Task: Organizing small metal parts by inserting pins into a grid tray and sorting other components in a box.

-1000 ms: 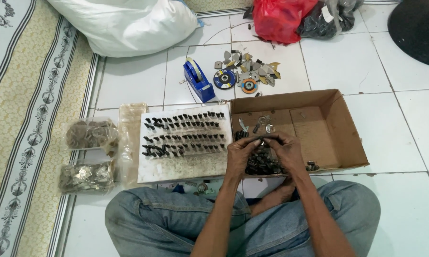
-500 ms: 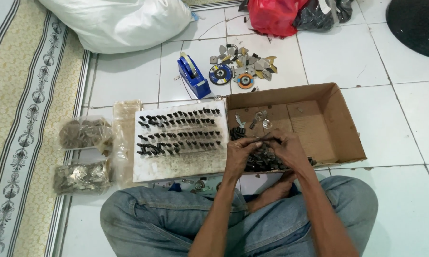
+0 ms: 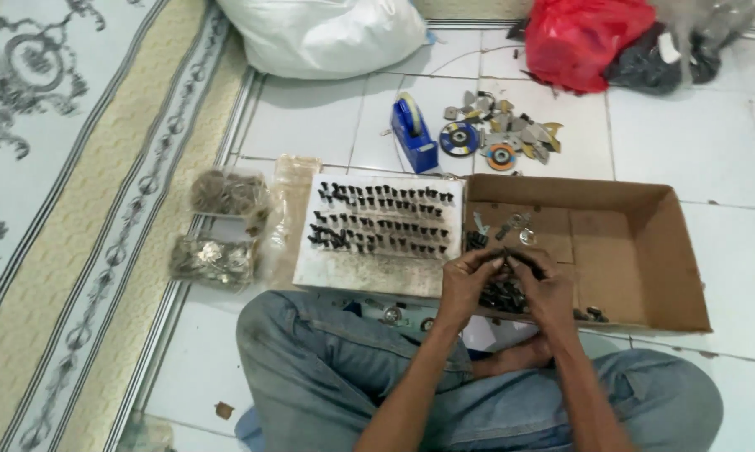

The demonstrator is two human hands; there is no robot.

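Note:
I sit cross-legged on a tiled floor. My left hand [image 3: 471, 283] and my right hand [image 3: 543, 289] meet over the near left corner of a shallow cardboard box [image 3: 645, 251], fingertips pinched together on a small dark metal part [image 3: 505, 261]. A pile of similar dark parts [image 3: 503, 295] lies in the box under my hands. Left of the box, a white board [image 3: 377, 268] carries three rows of small black parts [image 3: 382, 219] standing in lines.
A blue tape dispenser [image 3: 415, 134] and a heap of metal scraps with grinding discs [image 3: 499, 134] lie beyond the board. Two clear bags of small metal pieces [image 3: 218, 230] sit at the left by a patterned rug [image 3: 68, 209]. A white sack [image 3: 327, 33] and a red bag [image 3: 582, 38] are at the back.
The view has shifted a little. My hands stay together over the box corner, fingers working the small part, with only slight movement.

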